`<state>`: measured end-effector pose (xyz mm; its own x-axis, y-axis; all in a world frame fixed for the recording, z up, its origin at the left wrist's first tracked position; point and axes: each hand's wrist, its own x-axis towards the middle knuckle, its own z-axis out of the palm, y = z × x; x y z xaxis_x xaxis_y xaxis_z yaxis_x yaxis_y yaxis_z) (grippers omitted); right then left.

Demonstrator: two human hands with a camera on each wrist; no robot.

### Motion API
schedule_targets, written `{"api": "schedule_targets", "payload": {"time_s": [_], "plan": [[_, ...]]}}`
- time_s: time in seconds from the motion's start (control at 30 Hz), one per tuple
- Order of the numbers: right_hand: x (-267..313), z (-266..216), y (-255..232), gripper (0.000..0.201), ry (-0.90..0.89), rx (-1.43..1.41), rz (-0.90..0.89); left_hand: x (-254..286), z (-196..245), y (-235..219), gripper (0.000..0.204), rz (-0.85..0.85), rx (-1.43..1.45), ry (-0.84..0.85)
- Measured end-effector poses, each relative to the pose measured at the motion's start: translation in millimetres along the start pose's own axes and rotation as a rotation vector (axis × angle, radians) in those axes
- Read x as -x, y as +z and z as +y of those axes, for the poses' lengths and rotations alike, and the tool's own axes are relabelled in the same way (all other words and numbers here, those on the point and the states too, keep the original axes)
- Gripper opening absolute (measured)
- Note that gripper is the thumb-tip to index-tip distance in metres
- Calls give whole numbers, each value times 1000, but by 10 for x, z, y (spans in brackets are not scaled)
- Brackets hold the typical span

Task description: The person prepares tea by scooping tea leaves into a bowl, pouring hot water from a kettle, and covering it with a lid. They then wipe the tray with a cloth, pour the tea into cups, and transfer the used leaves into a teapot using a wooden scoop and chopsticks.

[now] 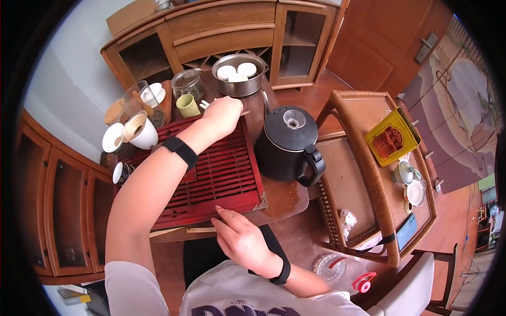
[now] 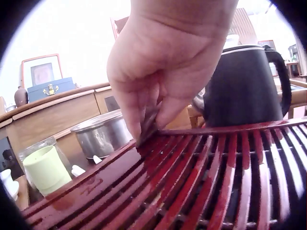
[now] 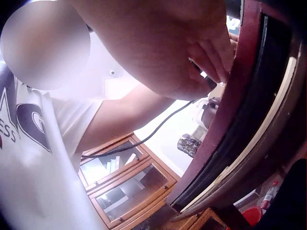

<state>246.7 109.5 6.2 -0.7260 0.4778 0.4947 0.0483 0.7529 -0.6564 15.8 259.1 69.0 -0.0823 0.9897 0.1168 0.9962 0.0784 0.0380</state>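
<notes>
The left hand (image 1: 224,117) reaches across the slatted red wooden tea tray (image 1: 226,163) to its far corner. Thumb and fingers pinch a small dark brown flat piece (image 2: 149,125), its lower tip right at the tray's rim; I cannot tell what kind of thing it is. Beside that hand stand a pale green cup (image 1: 187,106) and several small white pieces (image 1: 204,104). The right hand (image 1: 243,239) lies at the tray's near edge, fingers extended and fingertips by the rim. In the left wrist view, wet patches shine on the slats.
A black kettle (image 1: 287,142) stands right of the tray. Behind are a steel pot (image 1: 238,87) with white cups and a glass jar (image 1: 185,84). White vessels (image 1: 143,131) crowd the left side. A rattan cart (image 1: 387,221) holds a yellow tin (image 1: 392,137); a plastic bottle (image 1: 337,271) is below.
</notes>
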Motion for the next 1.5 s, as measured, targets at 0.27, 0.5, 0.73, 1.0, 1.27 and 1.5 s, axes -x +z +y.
{"api": "schedule_targets", "payload": {"time_s": [0.27, 0.5, 0.73, 1.0, 1.27, 1.5], "plan": [[12, 20, 28, 31, -1, -18, 34, 306, 106, 43, 13, -54, -54, 125], [11, 31, 53, 29, 0, -7, 45, 618, 313, 0, 23, -84, -66, 211], [16, 32, 74, 26, 4, 4, 71, 903, 434, -191, 45, -233, 82, 196], [21, 43, 108, 23, 5, 8, 96, 262, 66, -421, 15, -171, 332, -51], [35, 40, 116, 24, 8, 23, 105, -192, -111, -114, 17, -3, 201, -100], [23, 62, 143, 22, 18, 26, 136, 61, 4, -110, 15, -46, 148, 43]]}}
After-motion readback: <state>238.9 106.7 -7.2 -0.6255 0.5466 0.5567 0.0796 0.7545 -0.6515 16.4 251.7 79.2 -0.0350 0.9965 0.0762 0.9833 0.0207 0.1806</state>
